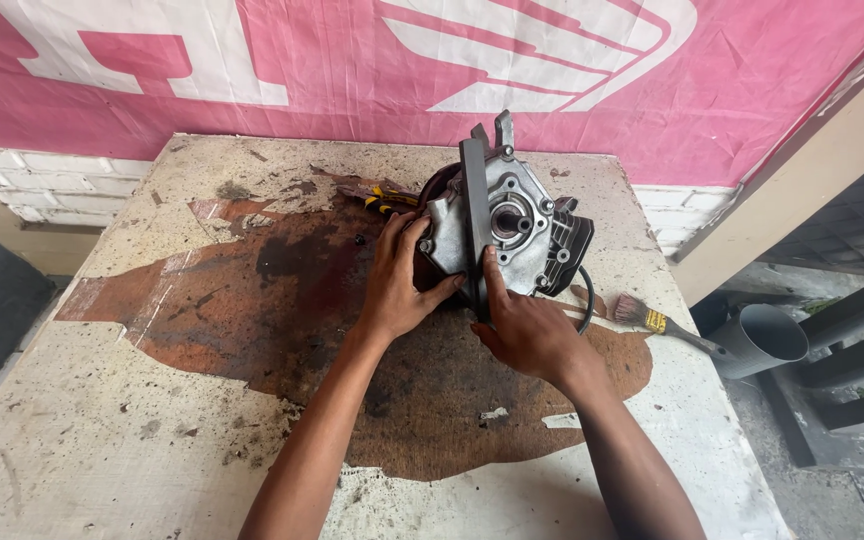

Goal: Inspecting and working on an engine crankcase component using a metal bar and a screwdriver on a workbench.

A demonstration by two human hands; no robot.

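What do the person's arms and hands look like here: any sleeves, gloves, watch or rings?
Both forearms are bare up to the frame edge, with no sleeves in view. The left hand and right hand wear no gloves, and no watch, bracelet or ring shows. Both are slender, with nothing marked on them.

An engine casing is stood on the bench, toward its far edge and right of the middle, with a flat bar set upright across its near face. The left hand is laid against the casing's left side and the right hand against its near side at the foot of the bar. Pliers are found behind the left hand, a paintbrush lies right of the casing near the bench's right edge, and a pipe lies beyond that edge, off the bench.
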